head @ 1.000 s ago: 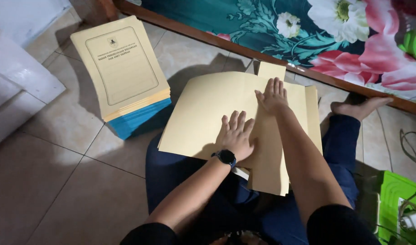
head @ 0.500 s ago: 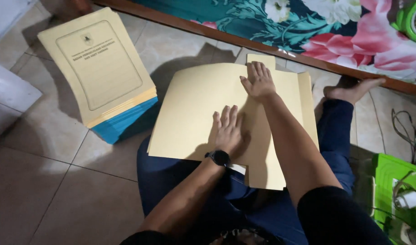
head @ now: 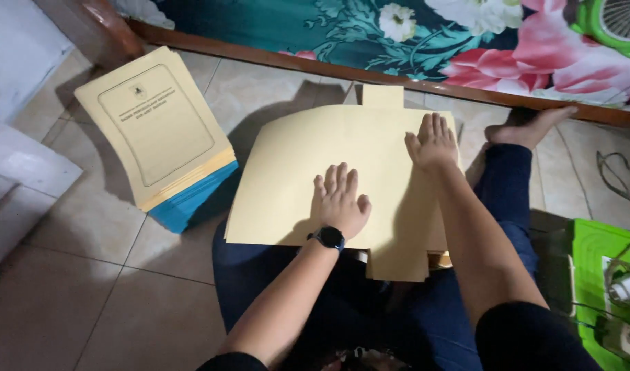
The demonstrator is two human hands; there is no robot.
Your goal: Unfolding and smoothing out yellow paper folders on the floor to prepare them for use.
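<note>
The right hand (head: 435, 141) has slid toward 1 o'clock on the folder (head: 287, 178); the left hand (head: 340, 199) stays flat, fingers spread, gripping nothing.

Your left hand (head: 340, 199) and right hand (head: 433, 142) lie flat on the big tan folder sheet (head: 308, 172), so the paper under your palms is hidden. Your lap hides under that sheet too. The sheet covers most of the tan pieces under it (head: 397, 264), and only their lower edges peek out. The words on the stack of folders (head: 157, 134) are too small to read. The green fan (head: 620, 24) is cut off at the top corner. The green tray (head: 593, 268) runs off the right edge. The white box (head: 19, 178) runs off the left edge. Your elbows leave the bottom edge.
</note>
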